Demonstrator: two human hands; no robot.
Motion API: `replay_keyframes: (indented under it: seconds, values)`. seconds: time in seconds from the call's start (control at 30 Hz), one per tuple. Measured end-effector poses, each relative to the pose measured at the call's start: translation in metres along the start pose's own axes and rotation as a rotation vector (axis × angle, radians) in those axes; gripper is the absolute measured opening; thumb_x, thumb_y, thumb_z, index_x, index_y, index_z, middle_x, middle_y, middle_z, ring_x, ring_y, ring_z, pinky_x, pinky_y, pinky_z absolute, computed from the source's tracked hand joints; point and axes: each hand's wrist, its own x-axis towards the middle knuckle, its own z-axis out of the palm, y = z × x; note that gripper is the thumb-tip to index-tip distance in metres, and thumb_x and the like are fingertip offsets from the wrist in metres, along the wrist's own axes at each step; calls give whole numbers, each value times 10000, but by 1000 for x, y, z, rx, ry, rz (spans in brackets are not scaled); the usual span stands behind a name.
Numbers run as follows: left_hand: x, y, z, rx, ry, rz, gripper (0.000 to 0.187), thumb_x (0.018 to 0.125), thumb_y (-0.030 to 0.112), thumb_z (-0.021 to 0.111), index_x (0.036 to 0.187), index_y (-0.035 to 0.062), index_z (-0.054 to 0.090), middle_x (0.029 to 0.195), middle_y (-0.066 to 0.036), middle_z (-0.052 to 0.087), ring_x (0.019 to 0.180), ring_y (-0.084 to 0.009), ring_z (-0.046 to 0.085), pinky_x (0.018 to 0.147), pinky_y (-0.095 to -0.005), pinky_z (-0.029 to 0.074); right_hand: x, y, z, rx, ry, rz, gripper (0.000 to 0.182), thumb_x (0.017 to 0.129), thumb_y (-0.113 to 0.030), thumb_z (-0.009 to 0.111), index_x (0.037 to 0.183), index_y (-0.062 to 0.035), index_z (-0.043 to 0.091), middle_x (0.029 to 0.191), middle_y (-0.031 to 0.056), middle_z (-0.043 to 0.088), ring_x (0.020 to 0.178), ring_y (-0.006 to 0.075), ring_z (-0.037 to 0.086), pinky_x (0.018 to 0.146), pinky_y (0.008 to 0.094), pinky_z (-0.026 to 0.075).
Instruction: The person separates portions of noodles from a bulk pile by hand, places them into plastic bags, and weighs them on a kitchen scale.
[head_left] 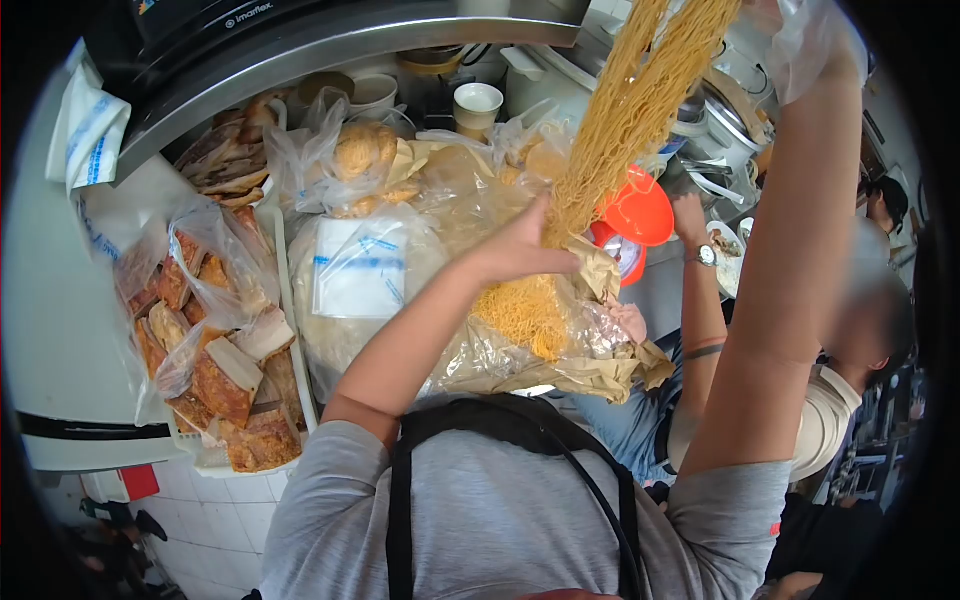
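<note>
My right hand [800,30], in a clear plastic glove, is raised at the top edge of the head view. A long bundle of thin yellow noodles [640,110] hangs from it; the fingers are partly cut off by the frame. My left hand [525,245] is bare, thumb and fingers spread in a V around the lower end of the bundle. Below it, more loose noodles [525,315] lie in an opened clear plastic bag [455,350] with brown paper [600,270] around them.
At left, a white tray [305,385] holds chunks of roasted pork [225,380], partly under plastic. Nearby are a packet of white plastic bags [360,265], a paper cup [477,108] and an orange-red plastic container [640,208]. A co-worker's arm [703,290] is close on the right.
</note>
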Motion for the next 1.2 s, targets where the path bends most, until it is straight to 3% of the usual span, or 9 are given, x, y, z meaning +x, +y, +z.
replay_keyframes:
  seconds: [0.1, 0.2, 0.27, 0.37, 0.73, 0.9, 0.97, 1.0, 1.2]
  values:
    - [-2, -8, 28, -125, 53, -61, 577, 740, 212, 579, 1182, -45, 311, 1154, -187, 438, 1074, -223, 426, 890, -291, 329, -12, 20, 14, -165, 397, -404, 250, 701, -244, 571, 847, -48, 521, 852, 92, 527, 773, 186, 516, 674, 344, 438]
    - [-23, -35, 38, 17, 114, -121, 479, 764, 223, 550, 1124, -35, 368, 1083, -202, 480, 1002, -239, 480, 831, -303, 371, 29, 24, -24, -265, 354, -580, 211, 726, -249, 553, 795, -53, 514, 829, 80, 526, 728, 170, 516, 644, 321, 437]
    - [-41, -67, 38, 93, 122, -138, 423, 783, 241, 518, 1094, -19, 396, 1015, -216, 517, 944, -273, 520, 788, -330, 399, 41, 21, -34, -232, 258, -626, 195, 737, -242, 543, 791, -57, 514, 804, 71, 525, 704, 162, 511, 621, 309, 431]
    - [-63, -78, 29, 637, -39, -675, 370, 780, 211, 478, 1081, 6, 412, 868, -228, 558, 836, -340, 549, 725, -390, 427, 52, 19, -46, -145, 76, -646, 173, 754, -231, 529, 786, -62, 514, 767, 57, 523, 668, 150, 505, 585, 291, 421]
    - [-76, -91, 24, 771, -86, -695, 399, 733, 144, 445, 1112, 29, 405, 912, -210, 561, 863, -340, 538, 750, -412, 414, 124, -20, -111, 33, -391, -739, 126, 814, -192, 476, 765, -82, 514, 629, 6, 515, 536, 105, 483, 455, 227, 385]
    - [-74, -90, 27, 816, -87, -703, 379, 725, 149, 450, 1082, 28, 416, 872, -205, 571, 828, -344, 548, 731, -417, 421, 148, 35, -122, 195, -99, -679, 126, 824, -230, 474, 746, -138, 510, 545, -33, 475, 431, 94, 453, 369, 199, 331]
    - [-74, -91, 28, 838, -89, -703, 347, 721, 150, 455, 1043, 25, 428, 849, -202, 575, 807, -346, 553, 719, -419, 424, 182, 78, -159, 309, -499, -387, 151, 838, -238, 443, 753, -138, 517, 599, -26, 486, 504, 87, 471, 428, 207, 366]
    - [-74, -90, 29, 840, -91, -701, 325, 720, 148, 455, 1020, 25, 430, 841, -202, 575, 802, -347, 553, 715, -419, 425, 165, 88, -143, 334, -297, -397, 156, 844, -224, 427, 784, -117, 522, 673, 11, 492, 639, 110, 488, 562, 224, 402]
    - [-74, -87, 30, 857, -81, -677, 259, 713, 148, 463, 941, 29, 434, 805, -212, 572, 773, -355, 555, 697, -428, 427, 121, 195, -168, -238, -154, -153, 359, 721, -196, 558, 1033, -26, 502, 935, 88, 558, 769, 171, 541, 695, 285, 425]
